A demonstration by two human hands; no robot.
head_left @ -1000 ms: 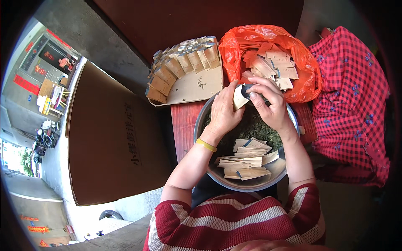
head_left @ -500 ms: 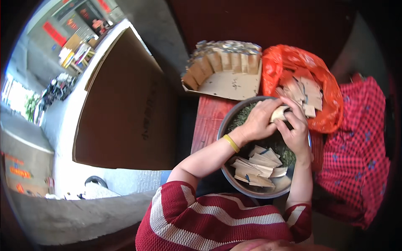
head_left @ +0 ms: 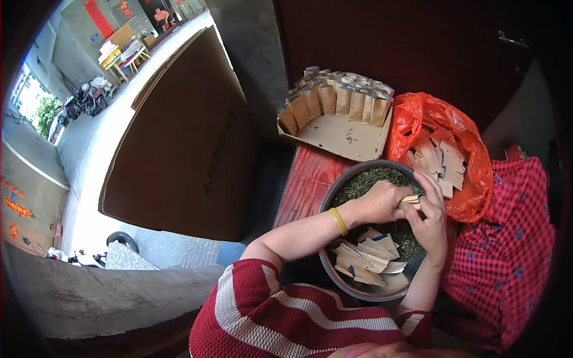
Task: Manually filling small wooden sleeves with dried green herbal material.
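Both hands are over a round metal basin point(head_left: 365, 294) that holds dried green leaves point(head_left: 371, 181). Between them is a small tan paper bag point(head_left: 412, 201), its top edge pressed narrow. My left hand point(head_left: 384, 201), with a yellow band at its wrist, has its fingers curled around the bag's near side. My right hand point(head_left: 431, 224) pinches the other end with thumb and fingers, one or more fingers stretched upward. The bag's lower part is hidden by the hands. Several flat paper bags point(head_left: 364, 261) lie in the basin's near part, on the leaves.
Beyond the basin, a shallow cardboard tray point(head_left: 340, 138) holds rows of upright paper bags point(head_left: 358, 104) and scattered leaf bits. A red plastic bag point(head_left: 480, 185) with flat paper bags stands to its right. Red checked cloth point(head_left: 495, 256) hangs at right; a large cardboard box point(head_left: 179, 143) stands left.
The paper bag's top was rounded and gaping; now it is pressed narrow between my hands. My left hand has curled in more. The whole view has shifted somewhat.
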